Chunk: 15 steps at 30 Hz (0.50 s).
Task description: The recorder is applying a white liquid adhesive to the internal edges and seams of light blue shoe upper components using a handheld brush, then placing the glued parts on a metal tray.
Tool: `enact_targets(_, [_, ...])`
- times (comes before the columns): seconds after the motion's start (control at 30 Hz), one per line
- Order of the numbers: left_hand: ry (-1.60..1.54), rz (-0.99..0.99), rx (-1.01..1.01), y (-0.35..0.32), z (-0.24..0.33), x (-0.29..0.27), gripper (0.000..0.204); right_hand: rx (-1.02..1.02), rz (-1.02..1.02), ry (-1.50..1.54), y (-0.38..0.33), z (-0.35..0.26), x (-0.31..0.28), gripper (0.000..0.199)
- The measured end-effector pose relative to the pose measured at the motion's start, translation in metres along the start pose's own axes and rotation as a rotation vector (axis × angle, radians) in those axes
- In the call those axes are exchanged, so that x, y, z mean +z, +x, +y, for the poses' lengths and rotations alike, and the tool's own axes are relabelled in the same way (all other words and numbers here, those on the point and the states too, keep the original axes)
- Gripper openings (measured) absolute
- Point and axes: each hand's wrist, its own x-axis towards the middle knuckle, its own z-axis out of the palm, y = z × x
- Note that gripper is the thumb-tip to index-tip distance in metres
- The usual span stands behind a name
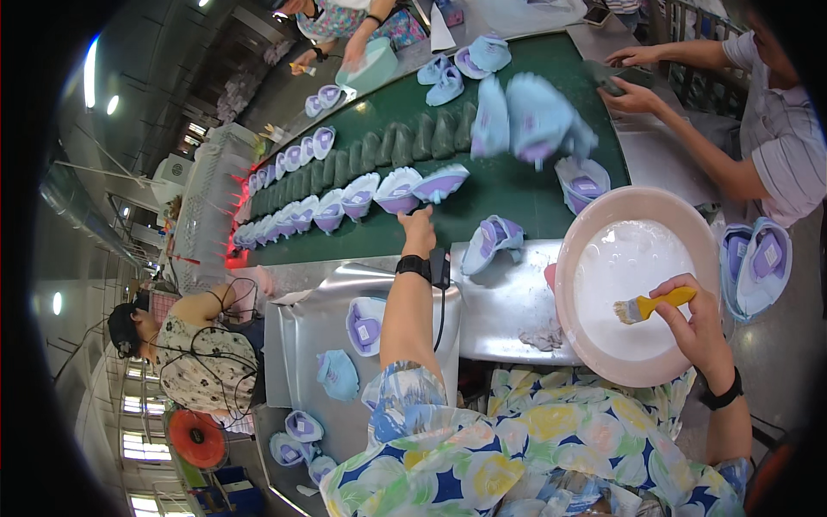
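Note:
My left hand reaches over the green conveyor belt, its fingers closed at the lower edge of a light-blue and purple shoe upper. That upper lies tilted at the near end of a row of similar uppers; the fingertips are partly hidden. In my right hand is a paintbrush with a yellow handle and pale bristles. The brush is above a pink basin holding white liquid. Near the basin, another upper rests at the belt's edge.
Dark shoe lasts line the middle of the belt. Blurred uppers are at its far right. A co-worker's hands hold a dark object; another person works beside a green basin. Several uppers lie on the left metal table.

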Motion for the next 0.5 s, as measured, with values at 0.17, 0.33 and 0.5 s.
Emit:
enact_targets(0.17, [0.199,-0.357,0.318,-0.085,-0.016,0.018,0.064,0.039,0.004,-0.053,-0.008,0.014,-0.005,0.013])
enact_targets(0.33, [0.276,-0.883,0.291,-0.170,0.062,0.024,0.069,-0.039,-0.055,-0.081,0.004,0.007,-0.003,0.014])
enact_targets(0.5, [0.577,-0.952,0.560,-0.182,0.103,0.008,0.057,-0.022,-0.134,-0.070,0.000,0.009,0.001,0.015])
